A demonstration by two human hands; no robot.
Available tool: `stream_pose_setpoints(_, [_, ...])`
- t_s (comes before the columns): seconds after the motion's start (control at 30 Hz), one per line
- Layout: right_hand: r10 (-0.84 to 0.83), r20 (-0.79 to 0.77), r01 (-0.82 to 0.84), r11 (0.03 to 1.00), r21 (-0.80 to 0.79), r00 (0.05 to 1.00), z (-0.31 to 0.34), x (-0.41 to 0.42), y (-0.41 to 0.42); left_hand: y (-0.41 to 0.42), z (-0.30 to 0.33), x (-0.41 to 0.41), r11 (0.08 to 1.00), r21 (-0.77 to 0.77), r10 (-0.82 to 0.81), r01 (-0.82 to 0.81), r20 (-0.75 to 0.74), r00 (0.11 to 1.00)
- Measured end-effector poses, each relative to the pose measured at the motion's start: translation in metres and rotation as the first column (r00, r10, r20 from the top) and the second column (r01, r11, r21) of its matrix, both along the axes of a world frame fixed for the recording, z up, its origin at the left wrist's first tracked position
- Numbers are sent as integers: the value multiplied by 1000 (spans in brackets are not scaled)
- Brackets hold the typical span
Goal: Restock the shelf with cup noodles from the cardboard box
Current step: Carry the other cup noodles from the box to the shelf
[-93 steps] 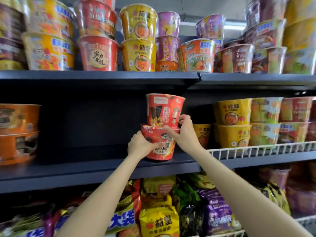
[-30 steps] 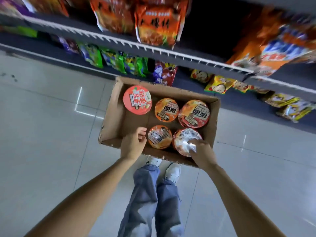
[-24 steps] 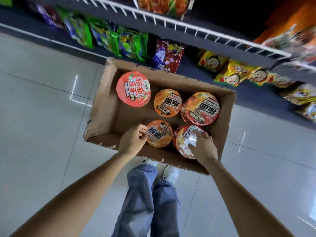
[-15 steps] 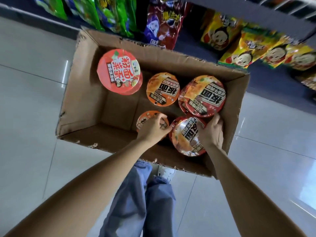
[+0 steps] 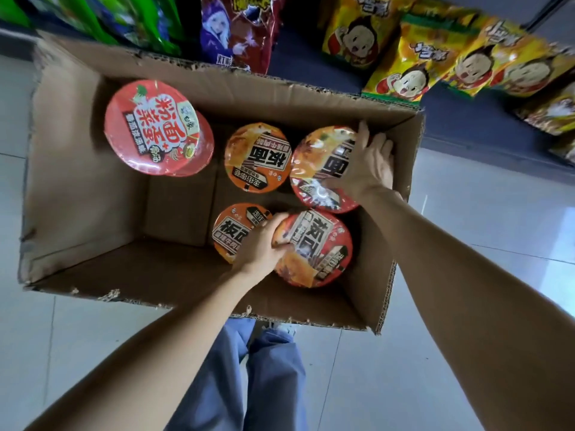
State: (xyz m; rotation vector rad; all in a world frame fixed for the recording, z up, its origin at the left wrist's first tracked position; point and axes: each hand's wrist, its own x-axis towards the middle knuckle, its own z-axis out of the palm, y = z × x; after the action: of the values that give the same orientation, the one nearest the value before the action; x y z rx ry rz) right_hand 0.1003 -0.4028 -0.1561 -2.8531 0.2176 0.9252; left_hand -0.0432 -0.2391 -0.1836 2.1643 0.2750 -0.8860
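An open cardboard box (image 5: 77, 188) stands on the floor with several cup noodles in it. A large red cup (image 5: 155, 129) sits at the far left. An orange cup (image 5: 258, 157) is in the far middle and another orange cup (image 5: 231, 228) at the near middle. My left hand (image 5: 261, 248) grips the left rim of the near-right orange cup (image 5: 317, 247), fingers curled down between the two near cups. My right hand (image 5: 368, 169) grips the far-right orange cup (image 5: 317, 164) from above, thumb on its lid and fingers over its right edge.
Snack bags fill the bottom shelf behind the box: green ones (image 5: 93, 20), a dark red one (image 5: 239, 32) and yellow ones (image 5: 413, 66). My legs in blue jeans (image 5: 249, 377) stand just before the box on the grey tiled floor (image 5: 466, 306).
My right hand has moved from the near-right cup to the far-right cup. My left hand has shifted from the near-middle cup to the near-right cup's rim. The view has come closer to the box.
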Motion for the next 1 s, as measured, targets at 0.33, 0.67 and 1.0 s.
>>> stream_pose_setpoints(0.33, [-149,111,99,926,365,983,10,-34,14,65,18,-26,943,139,308,-302,-22,951])
stream_pose_setpoints(0.67, [-477,270,286,800,527,836,72,-56,1,89,38,-1,898,210,393,-387,16,919])
stream_pose_setpoints(1.0, [-578,-231,437,246,865,783,216,-103,-3,89,168,21,905,-27,423,-424,163,891])
